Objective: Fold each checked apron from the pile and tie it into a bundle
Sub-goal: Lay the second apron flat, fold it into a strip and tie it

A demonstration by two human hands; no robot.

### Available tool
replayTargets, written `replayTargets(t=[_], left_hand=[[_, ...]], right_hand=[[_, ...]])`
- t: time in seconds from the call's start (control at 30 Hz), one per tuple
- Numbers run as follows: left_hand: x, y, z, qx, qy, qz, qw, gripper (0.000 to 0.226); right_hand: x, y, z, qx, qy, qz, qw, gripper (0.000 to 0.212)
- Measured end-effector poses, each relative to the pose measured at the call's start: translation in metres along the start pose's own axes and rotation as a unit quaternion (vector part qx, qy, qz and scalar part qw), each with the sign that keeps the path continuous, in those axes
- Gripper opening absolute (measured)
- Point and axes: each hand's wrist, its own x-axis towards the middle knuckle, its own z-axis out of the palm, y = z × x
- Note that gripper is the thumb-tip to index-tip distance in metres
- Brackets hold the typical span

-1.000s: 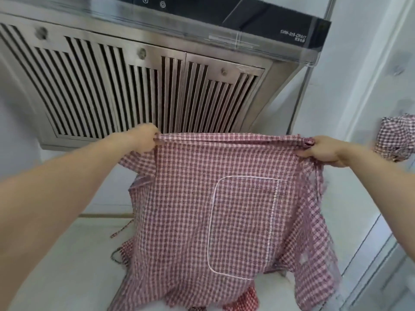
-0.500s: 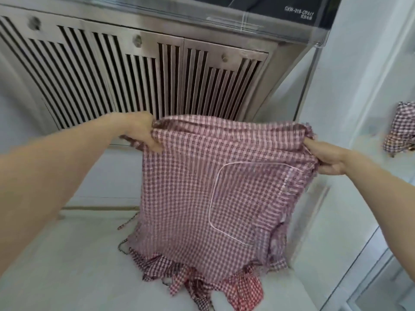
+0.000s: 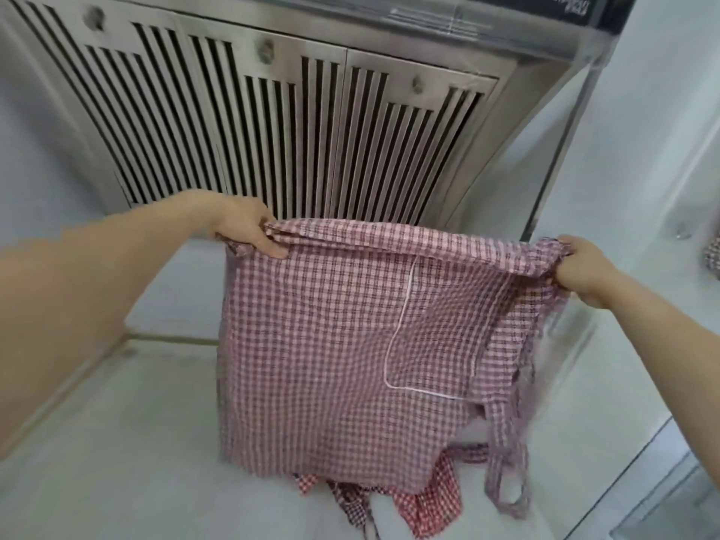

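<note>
From the head view, the red checked apron (image 3: 331,352) hangs in front of the steel range hood (image 3: 296,122), below its slatted vents. The left hand (image 3: 249,231) pinches the apron's top left corner and the right hand (image 3: 580,267) grips the bunched top right corner. Beneath the apron's hem, more checked aprons (image 3: 420,504) lie piled on the white counter (image 3: 156,454).

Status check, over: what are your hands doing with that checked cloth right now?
Left hand and right hand each grip a top corner. Apron hangs spread, pocket facing me. More aprons piled beneath. Nothing in the way.
</note>
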Motion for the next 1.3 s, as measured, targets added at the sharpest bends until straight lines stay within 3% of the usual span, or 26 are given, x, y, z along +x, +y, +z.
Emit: replayTargets(t=[0.13,0.2,0.27,0.33,0.37,0.43,0.53,0.6,0.67,0.73,0.8,0.9,1.0,1.07,1.17,1.23,1.3], left_hand=[[0.001,-0.005,0.005,0.122,0.113,0.022,0.986,0.033],[0.007,-0.008,0.011,0.029,0.149,0.014,0.988,0.030],[0.010,-0.010,0.016,-0.200,0.090,-0.005,0.976,0.022],[0.009,-0.011,0.021,-0.374,0.007,-0.008,0.928,0.022],[0.006,-0.009,0.023,-0.393,-0.022,-0.001,0.919,0.022],[0.003,-0.010,0.024,-0.337,-0.092,0.008,0.937,0.023],[0.002,-0.018,0.029,-0.126,-0.174,-0.023,0.976,0.047],[0.007,-0.022,0.036,0.008,-0.130,-0.039,0.991,0.034],[0.018,-0.026,0.038,0.095,-0.023,-0.028,0.995,0.020],[0.025,-0.030,0.037,0.071,0.109,-0.007,0.991,0.031],[0.030,-0.035,0.035,-0.017,0.225,-0.010,0.974,0.032],[0.032,-0.047,0.031,-0.153,0.348,0.010,0.925,0.005],[0.023,-0.063,0.035,-0.228,0.431,0.067,0.871,0.021],[0.008,-0.068,0.048,-0.207,0.454,0.101,0.861,0.026],[-0.007,-0.084,0.076,-0.088,0.439,0.068,0.892,0.037],[-0.009,-0.111,0.101,-0.039,0.361,0.048,0.930,0.036],[-0.010,-0.140,0.132,-0.026,0.232,0.030,0.972,0.041]], right_hand=[[-0.009,-0.007,0.000,0.162,-0.078,0.056,0.982,0.034],[-0.013,-0.005,-0.001,0.197,-0.121,0.113,0.966,0.036],[-0.018,-0.001,-0.006,0.230,-0.189,0.139,0.944,0.029],[-0.026,0.000,-0.015,0.215,-0.293,0.146,0.920,0.062],[-0.030,-0.002,-0.018,0.197,-0.334,0.144,0.910,0.082],[-0.029,0.002,-0.018,0.129,-0.373,0.133,0.909,0.093],[-0.018,0.010,-0.006,-0.009,-0.324,0.131,0.937,0.082],[-0.013,0.010,0.005,-0.029,-0.295,0.151,0.943,0.058],[-0.015,0.003,0.018,-0.010,-0.292,0.158,0.943,0.033],[-0.015,-0.004,0.033,0.002,-0.238,0.124,0.963,0.024],[-0.011,-0.013,0.048,-0.017,-0.128,0.038,0.991,0.018],[-0.011,-0.030,0.064,-0.066,0.011,-0.091,0.994,0.023],[-0.019,-0.040,0.079,-0.007,0.081,-0.147,0.986,0.030],[-0.027,-0.040,0.087,0.001,0.090,-0.173,0.981,0.030],[-0.042,-0.025,0.097,-0.027,0.032,-0.172,0.984,0.019],[-0.052,-0.003,0.108,-0.085,-0.020,-0.155,0.984,0.012],[-0.069,0.025,0.126,-0.151,-0.084,-0.114,0.978,0.007]])
